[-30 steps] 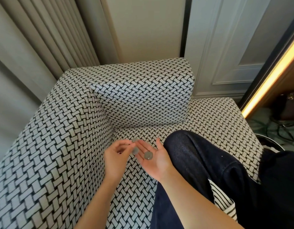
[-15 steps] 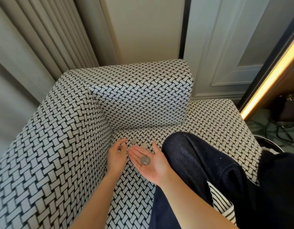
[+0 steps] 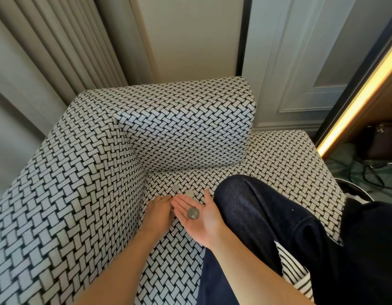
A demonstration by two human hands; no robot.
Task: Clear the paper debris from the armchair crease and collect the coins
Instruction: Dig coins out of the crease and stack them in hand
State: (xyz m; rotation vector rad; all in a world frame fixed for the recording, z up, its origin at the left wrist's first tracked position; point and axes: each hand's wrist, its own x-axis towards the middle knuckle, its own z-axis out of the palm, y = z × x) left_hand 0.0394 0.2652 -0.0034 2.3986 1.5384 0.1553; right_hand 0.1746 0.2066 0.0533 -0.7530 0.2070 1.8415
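Note:
My right hand point(image 3: 199, 219) is held palm up over the seat of the black-and-white woven armchair point(image 3: 85, 194), with silver coins point(image 3: 193, 213) lying flat on the palm. My left hand point(image 3: 158, 213) reaches palm down to the seat beside the crease, fingertips pointing at the loose coins. One silver coin point(image 3: 175, 188) and a paler coin point(image 3: 189, 193) lie on the seat just beyond the fingers of both hands. No paper debris shows in the crease.
My knee in dark denim point(image 3: 256, 212) rests on the seat to the right of my hands. A back cushion point(image 3: 186, 128) stands behind the coins. Curtains point(image 3: 47, 51) hang at the left; a bag and cables point(image 3: 380, 150) lie on the floor at far right.
My left hand left the right palm after putting a coin there and moved down and forward to the seat. My right hand lowered slightly, still flat.

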